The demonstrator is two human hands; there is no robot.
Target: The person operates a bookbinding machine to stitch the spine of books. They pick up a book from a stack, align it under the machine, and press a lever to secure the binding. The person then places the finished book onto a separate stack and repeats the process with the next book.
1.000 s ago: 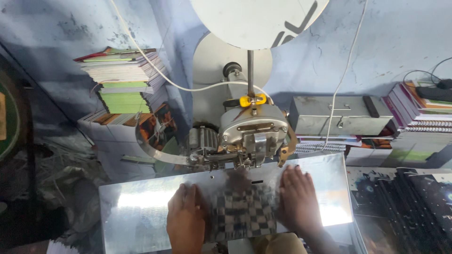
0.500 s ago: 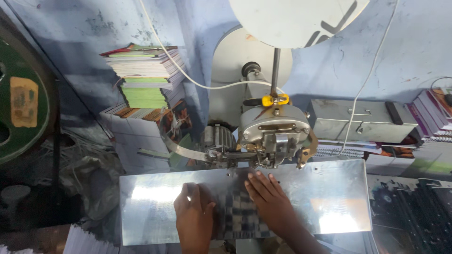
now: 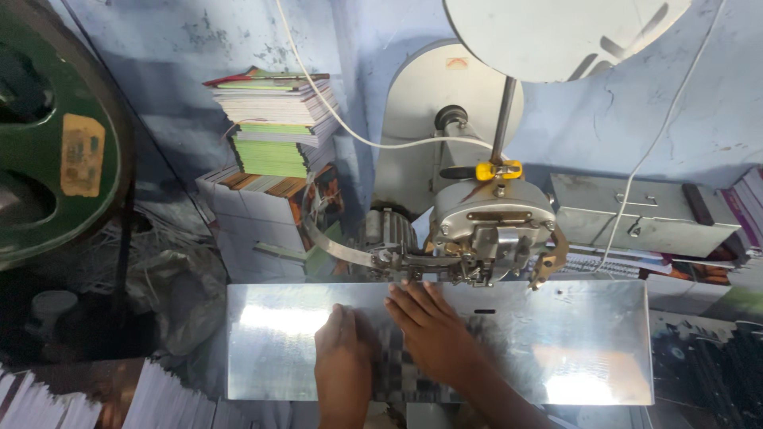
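A checkered booklet (image 3: 391,372) lies on the shiny metal table plate (image 3: 556,349) of a wire stitching machine. My left hand (image 3: 343,361) rests on the booklet's left part, fingers pointing away from me and curled over it. Lying flat across the booklet's upper right, my right hand (image 3: 429,326) has its fingers spread toward the left. Its fingertips are just below the stitching head (image 3: 493,238), which hangs over the plate's far edge.
A stack of booklets (image 3: 274,119) stands on boxes at the back left. A large green wheel (image 3: 56,135) is at the far left. A grey metal box (image 3: 644,214) sits at the right, a white disc (image 3: 556,32) overhead, and paper stacks (image 3: 79,397) at the bottom left.
My right hand has slid left across the booklet, from its right edge to over its middle near my left hand. The view has shifted and moved closer to the plate.
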